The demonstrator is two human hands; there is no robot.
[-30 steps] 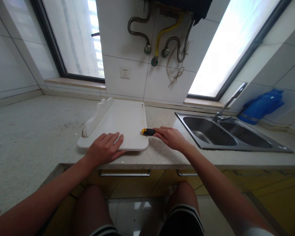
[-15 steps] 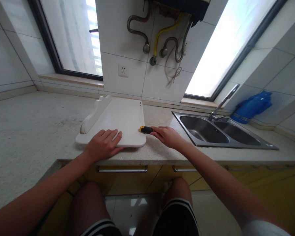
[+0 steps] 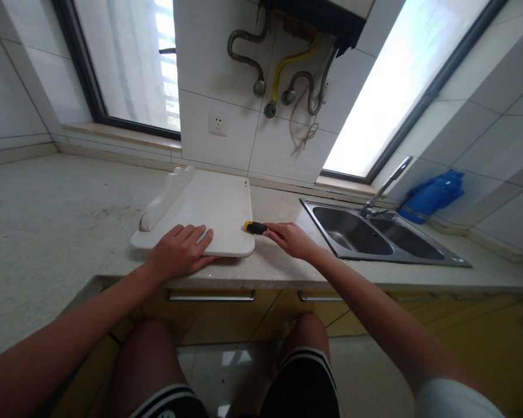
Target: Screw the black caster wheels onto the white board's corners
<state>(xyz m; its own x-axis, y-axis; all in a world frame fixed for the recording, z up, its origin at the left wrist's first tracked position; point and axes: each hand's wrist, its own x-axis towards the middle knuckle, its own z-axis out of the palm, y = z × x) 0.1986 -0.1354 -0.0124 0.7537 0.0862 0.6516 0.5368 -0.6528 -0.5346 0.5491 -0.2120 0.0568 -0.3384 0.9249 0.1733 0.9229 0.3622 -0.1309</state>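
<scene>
A white board (image 3: 218,203) with rounded corners lies on the counter, with a wavy-edged upright piece (image 3: 165,197) along its left side. My left hand (image 3: 181,249) grips the board's front edge, fingers on top and thumb low along the edge. At the board's right edge, my right hand (image 3: 290,239) is closed around one end of a black-and-yellow handled tool (image 3: 256,228). The yellow end of this tool points left and meets or overlaps the board. My fingers hide its other end, so its exact kind cannot be made out.
A double steel sink (image 3: 348,232) with a tall faucet (image 3: 386,186) is set into the counter (image 3: 70,209) on the right. Beside it leans a blue object (image 3: 433,196). Pipes (image 3: 283,64) and a socket (image 3: 218,124) are on the wall. Drawer handles (image 3: 209,298) line the front.
The view has shifted slightly, moving the scene a little left. Both hands keep their holds, and the board and tool stay in nearly the same relation.
</scene>
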